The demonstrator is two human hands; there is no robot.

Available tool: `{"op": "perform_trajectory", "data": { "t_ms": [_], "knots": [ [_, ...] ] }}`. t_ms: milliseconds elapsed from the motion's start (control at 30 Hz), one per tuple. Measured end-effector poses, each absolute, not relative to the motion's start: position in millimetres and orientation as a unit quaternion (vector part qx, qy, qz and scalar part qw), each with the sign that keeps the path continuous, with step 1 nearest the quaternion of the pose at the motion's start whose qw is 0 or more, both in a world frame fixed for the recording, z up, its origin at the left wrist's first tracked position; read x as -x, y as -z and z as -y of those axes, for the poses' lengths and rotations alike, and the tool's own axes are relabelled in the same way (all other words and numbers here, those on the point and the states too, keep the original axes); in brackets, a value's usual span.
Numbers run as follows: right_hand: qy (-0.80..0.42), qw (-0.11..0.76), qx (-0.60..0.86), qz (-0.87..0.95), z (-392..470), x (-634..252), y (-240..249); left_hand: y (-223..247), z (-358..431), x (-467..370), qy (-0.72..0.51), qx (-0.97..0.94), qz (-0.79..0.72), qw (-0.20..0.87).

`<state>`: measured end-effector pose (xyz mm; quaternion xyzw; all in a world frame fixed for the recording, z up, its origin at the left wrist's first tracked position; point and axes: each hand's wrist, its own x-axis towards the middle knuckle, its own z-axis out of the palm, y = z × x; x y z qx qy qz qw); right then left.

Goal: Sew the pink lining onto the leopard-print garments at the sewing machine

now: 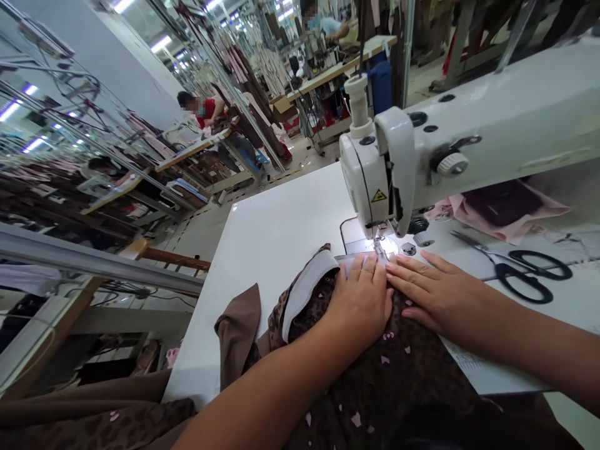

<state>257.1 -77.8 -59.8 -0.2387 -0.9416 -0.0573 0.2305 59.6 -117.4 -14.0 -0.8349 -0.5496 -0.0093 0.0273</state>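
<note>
My left hand [359, 300] lies flat on a dark brown patterned garment [379, 387] with pink specks, its fingertips close to the presser foot [379, 247] of a white sewing machine [370, 175]. Beside it, my right hand [434, 287] presses on the same garment, fingers stretched out towards the foot. Both hands are open. A pale strip [307, 290] runs along the garment's edge, curls up left of my left hand and reaches the lit needle area. The edge under my fingertips is partly hidden. A plain brown fabric piece [240, 322] lies further left.
Black-handled scissors [520, 269] lie on the white table [276, 231], right of my right hand. Behind them sit pink and dark cloth pieces [510, 209] under the machine arm. More brown fabric [94, 412] hangs at the lower left. Other people work at machines in the background.
</note>
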Motion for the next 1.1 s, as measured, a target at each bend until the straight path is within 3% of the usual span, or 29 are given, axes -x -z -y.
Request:
{"op": "perform_trajectory", "data": {
  "t_ms": [467, 1100],
  "knots": [
    [0.086, 0.255, 0.227, 0.936, 72, -255, 44, 19, 117, -53, 0.094, 0.847, 0.512, 0.108],
    [0.052, 0.272, 0.247, 0.929, 80, -251, 48, 15, 114, -53, 0.086, 0.845, 0.524, 0.065]
  ]
}}
